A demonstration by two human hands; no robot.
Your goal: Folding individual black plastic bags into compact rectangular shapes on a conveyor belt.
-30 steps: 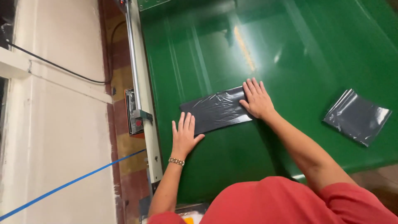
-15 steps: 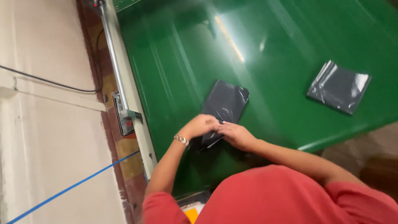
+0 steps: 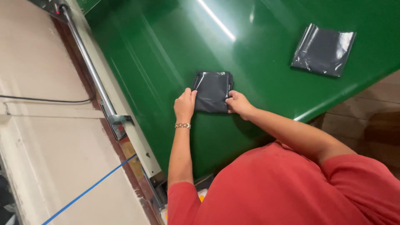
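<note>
A dark grey plastic bag (image 3: 213, 90), folded into a small square, lies on the glossy green table (image 3: 166, 54). My left hand (image 3: 185, 105), with a beaded bracelet at the wrist, grips the square's near left corner. My right hand (image 3: 238, 103) pinches its near right edge. Both hands rest on the table surface. A second folded dark grey bag (image 3: 323, 50) lies apart at the far right of the table.
A metal rail (image 3: 89, 71) with a bracket runs along the table's left edge. Left of it is a beige floor with a black cable (image 3: 46, 100) and a blue tape line (image 3: 89, 190). Wooden floor (image 3: 358, 125) shows past the table's right edge.
The bag was spread long and flat under both palms; it has since been folded over into a compact square, and my hands now hold its near corners.
</note>
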